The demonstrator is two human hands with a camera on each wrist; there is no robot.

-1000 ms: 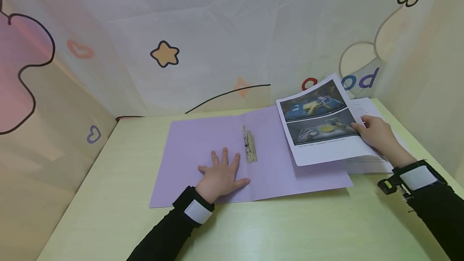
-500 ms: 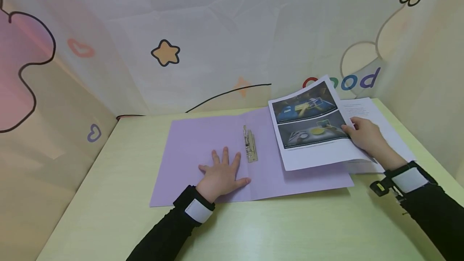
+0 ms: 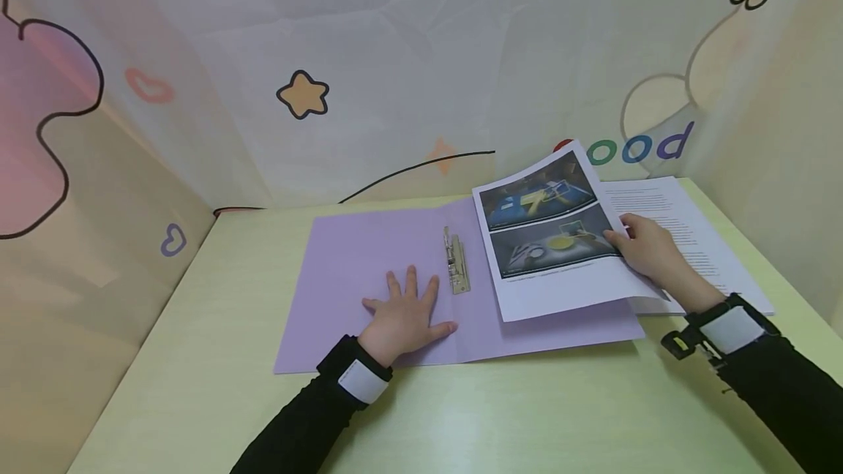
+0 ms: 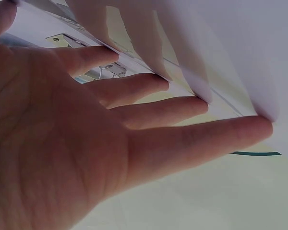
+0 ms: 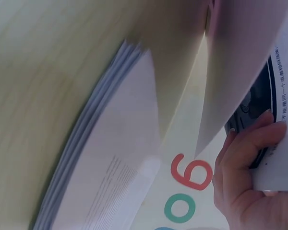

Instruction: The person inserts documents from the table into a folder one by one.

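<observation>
A lilac folder lies spread open on the table, with a metal lever clip by its spine fold. My left hand rests on the folder's left cover, fingers straight and spread. Its fingertips touch the cover in the left wrist view too. Between thumb and fingers my right hand pinches the right edge of a printed sheet with two dark pictures. The sheet is tilted above the folder's right cover and hides part of it. Whether it is a single sheet cannot be told.
Right of the folder lies a stack of printed paper, partly behind the held sheet; its layered edges show in the right wrist view. A patterned curtain hangs behind the pale table.
My right hand has carried the printed sheet leftward and slightly down, nearer the clip, and more of the paper stack shows. The left hand has stayed in place on the folder.
</observation>
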